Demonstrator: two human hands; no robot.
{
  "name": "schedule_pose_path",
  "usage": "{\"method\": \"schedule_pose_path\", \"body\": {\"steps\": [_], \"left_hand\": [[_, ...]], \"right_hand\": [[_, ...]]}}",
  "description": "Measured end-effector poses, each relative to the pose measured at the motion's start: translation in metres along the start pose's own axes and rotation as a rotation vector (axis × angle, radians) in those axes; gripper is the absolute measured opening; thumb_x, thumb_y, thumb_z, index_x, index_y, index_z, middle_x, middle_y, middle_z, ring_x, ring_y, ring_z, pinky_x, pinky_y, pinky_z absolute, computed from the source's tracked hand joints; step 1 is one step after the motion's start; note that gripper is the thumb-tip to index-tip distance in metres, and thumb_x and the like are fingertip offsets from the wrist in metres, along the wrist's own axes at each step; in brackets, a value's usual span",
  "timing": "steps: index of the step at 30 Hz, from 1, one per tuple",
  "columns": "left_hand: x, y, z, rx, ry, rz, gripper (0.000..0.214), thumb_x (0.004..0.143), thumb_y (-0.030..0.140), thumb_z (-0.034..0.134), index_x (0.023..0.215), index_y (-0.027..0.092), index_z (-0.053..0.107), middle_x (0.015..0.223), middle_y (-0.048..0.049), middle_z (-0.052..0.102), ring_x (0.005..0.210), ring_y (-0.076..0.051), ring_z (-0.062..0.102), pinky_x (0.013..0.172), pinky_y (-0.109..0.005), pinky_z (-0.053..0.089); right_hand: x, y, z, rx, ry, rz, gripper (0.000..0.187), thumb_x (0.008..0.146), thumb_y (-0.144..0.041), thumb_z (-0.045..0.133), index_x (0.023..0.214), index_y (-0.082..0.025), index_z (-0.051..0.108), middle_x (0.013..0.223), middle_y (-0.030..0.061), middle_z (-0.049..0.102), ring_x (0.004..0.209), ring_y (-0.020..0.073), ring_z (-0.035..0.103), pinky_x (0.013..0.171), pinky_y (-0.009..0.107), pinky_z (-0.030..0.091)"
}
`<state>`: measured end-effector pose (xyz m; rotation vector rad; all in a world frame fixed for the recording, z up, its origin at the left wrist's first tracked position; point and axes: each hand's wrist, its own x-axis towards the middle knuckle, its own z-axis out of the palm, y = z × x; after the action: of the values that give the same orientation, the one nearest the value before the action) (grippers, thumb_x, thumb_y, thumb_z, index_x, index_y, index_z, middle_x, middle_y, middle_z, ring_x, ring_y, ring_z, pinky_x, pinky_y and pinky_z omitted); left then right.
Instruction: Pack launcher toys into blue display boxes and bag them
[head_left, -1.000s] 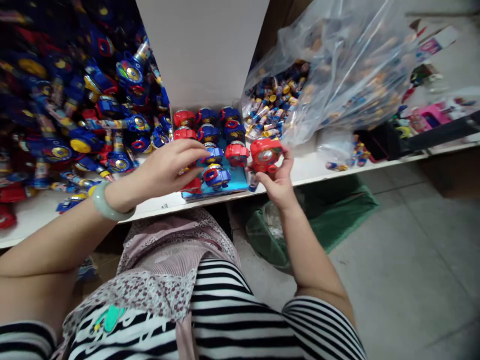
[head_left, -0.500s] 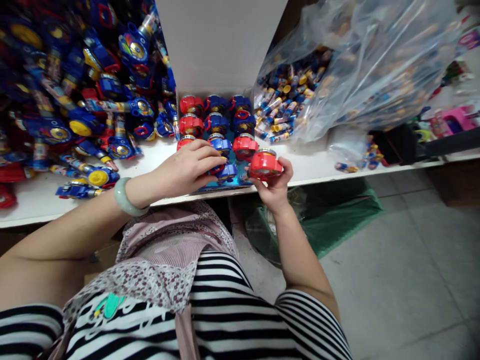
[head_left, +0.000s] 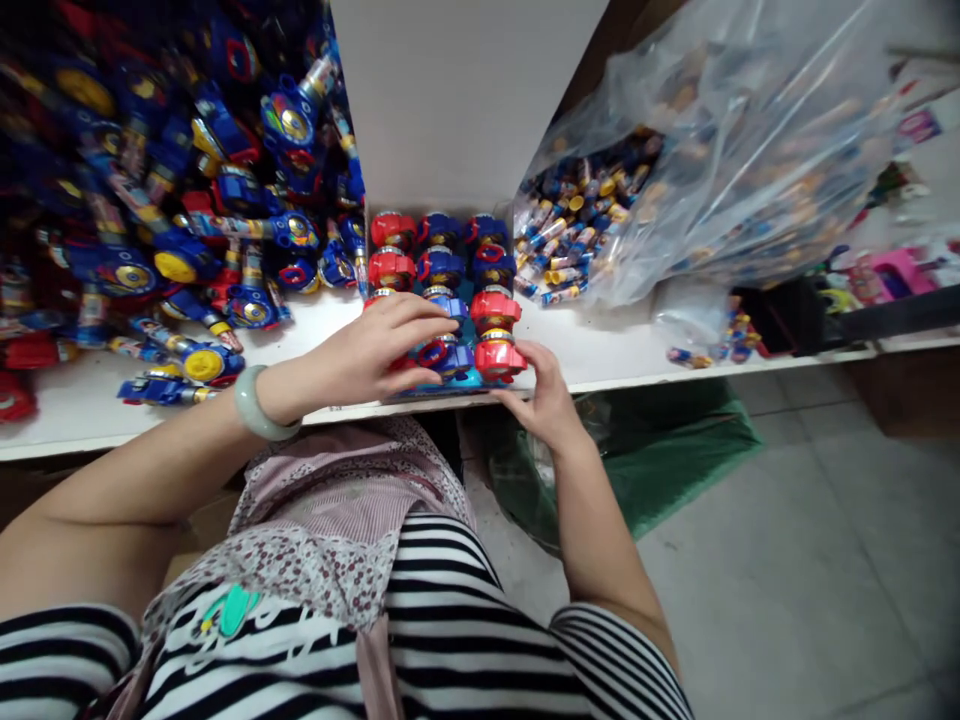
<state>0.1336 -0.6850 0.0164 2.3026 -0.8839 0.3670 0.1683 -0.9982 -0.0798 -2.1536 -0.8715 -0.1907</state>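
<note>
An open box (head_left: 517, 205) holds rows of red and blue round toys with silvery rims. My left hand (head_left: 367, 350) lies over its near left part, fingers stretched out and apart, close to a blue toy (head_left: 450, 357) and partly hiding the red toys of the left column. At the near right corner sits a red toy (head_left: 500, 358) in line with the other red one (head_left: 495, 310) behind it. My right hand (head_left: 549, 395) is at that near toy's right side, thumb and fingers spread, its fingertips touching or almost touching it.
Blue and red toys with candy-like tubes (head_left: 180, 250) are heaped at the left. Behind the box rises its white lid (head_left: 465, 100). Right of it, small tubes (head_left: 577, 220) spill from a clear plastic bag (head_left: 712, 170). A green bag (head_left: 675, 470) hangs below the table edge.
The red toy that my right hand held above the box's near right corner now sits in the box, and the fingers have loosened. My left hand stays over the left side.
</note>
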Motion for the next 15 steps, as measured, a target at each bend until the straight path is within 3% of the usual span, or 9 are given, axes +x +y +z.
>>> {"method": "schedule_pose_path", "body": {"steps": [2, 4, 5, 7, 8, 10, 12, 13, 15], "left_hand": [[0.000, -0.016, -0.022, -0.117, 0.257, -0.092, 0.040, 0.091, 0.041, 0.069, 0.125, 0.021, 0.063, 0.116, -0.0078, 0.069, 0.107, -0.021, 0.064, 0.094, -0.038, 0.053], [0.010, -0.038, -0.050, -0.276, 0.561, -0.206, 0.036, 0.090, 0.041, 0.072, 0.121, 0.024, 0.062, 0.097, 0.0013, 0.071, 0.088, -0.013, 0.066, 0.082, -0.029, 0.055], [0.021, -0.049, -0.066, -0.376, 0.645, -0.274, 0.040, 0.090, 0.042, 0.072, 0.125, 0.027, 0.058, 0.089, 0.0046, 0.070, 0.080, -0.010, 0.066, 0.076, -0.026, 0.054], [0.052, -0.064, -0.095, -0.600, 0.604, -0.440, 0.057, 0.094, 0.052, 0.064, 0.141, 0.033, 0.040, 0.084, 0.0060, 0.070, 0.072, -0.011, 0.067, 0.071, -0.026, 0.054], [0.070, -0.067, -0.106, -0.714, 0.524, -0.524, 0.064, 0.097, 0.060, 0.053, 0.149, 0.033, 0.027, 0.088, 0.0038, 0.071, 0.071, -0.012, 0.068, 0.071, -0.027, 0.055], [0.103, -0.065, -0.123, -0.918, 0.396, -0.658, 0.072, 0.099, 0.072, 0.018, 0.155, 0.028, 0.010, 0.096, -0.0034, 0.071, 0.071, -0.014, 0.071, 0.072, -0.031, 0.056], [0.121, -0.053, -0.130, -1.063, 0.410, -0.713, 0.087, 0.093, 0.077, -0.003, 0.151, 0.019, 0.025, 0.097, -0.0082, 0.071, 0.068, -0.015, 0.071, 0.067, -0.030, 0.055], [0.121, -0.045, -0.131, -1.107, 0.423, -0.724, 0.092, 0.091, 0.080, -0.001, 0.143, 0.016, 0.039, 0.094, -0.0092, 0.071, 0.068, -0.016, 0.071, 0.063, -0.028, 0.055], [0.105, -0.029, -0.124, -1.136, 0.378, -0.742, 0.083, 0.089, 0.083, 0.028, 0.120, 0.012, 0.059, 0.084, -0.0094, 0.071, 0.068, -0.018, 0.072, 0.057, -0.026, 0.054]], "right_hand": [[0.016, -0.014, -0.033, -0.031, 0.033, -0.006, 0.063, 0.088, -0.052, 0.067, 0.142, -0.029, 0.047, 0.129, 0.0116, 0.064, 0.119, 0.0288, 0.063, 0.101, 0.049, 0.055], [0.052, -0.026, -0.063, 0.072, 0.215, 0.020, 0.057, 0.093, -0.054, 0.060, 0.143, -0.030, 0.047, 0.116, 0.0087, 0.070, 0.104, 0.0232, 0.068, 0.087, 0.040, 0.058], [0.078, -0.030, -0.074, 0.158, 0.317, 0.048, 0.055, 0.095, -0.055, 0.055, 0.144, -0.031, 0.045, 0.109, 0.0071, 0.071, 0.095, 0.0200, 0.070, 0.081, 0.036, 0.058], [0.142, -0.038, -0.089, 0.332, 0.392, 0.143, 0.057, 0.098, -0.056, 0.048, 0.147, -0.029, 0.040, 0.100, 0.0049, 0.073, 0.082, 0.0154, 0.069, 0.072, 0.030, 0.056], [0.175, -0.041, -0.094, 0.430, 0.318, 0.258, 0.057, 0.102, -0.055, 0.037, 0.152, -0.029, 0.031, 0.100, 0.0039, 0.074, 0.079, 0.0135, 0.070, 0.071, 0.028, 0.055], [0.233, -0.049, -0.101, 0.590, 0.145, 0.455, 0.061, 0.105, -0.059, 0.019, 0.153, -0.023, 0.031, 0.104, 0.0061, 0.074, 0.081, 0.0140, 0.071, 0.070, 0.030, 0.054], [0.265, -0.057, -0.110, 0.707, 0.019, 0.544, 0.075, 0.101, -0.069, 0.011, 0.145, -0.018, 0.045, 0.109, 0.0101, 0.073, 0.085, 0.0164, 0.072, 0.068, 0.031, 0.054], [0.267, -0.060, -0.116, 0.759, -0.028, 0.553, 0.082, 0.097, -0.075, 0.012, 0.136, -0.017, 0.054, 0.110, 0.0118, 0.073, 0.086, 0.0174, 0.072, 0.066, 0.030, 0.054], [0.250, -0.064, -0.127, 0.839, -0.118, 0.559, 0.084, 0.087, -0.086, 0.026, 0.115, -0.019, 0.066, 0.105, 0.0127, 0.074, 0.084, 0.0199, 0.071, 0.060, 0.029, 0.054]]}}
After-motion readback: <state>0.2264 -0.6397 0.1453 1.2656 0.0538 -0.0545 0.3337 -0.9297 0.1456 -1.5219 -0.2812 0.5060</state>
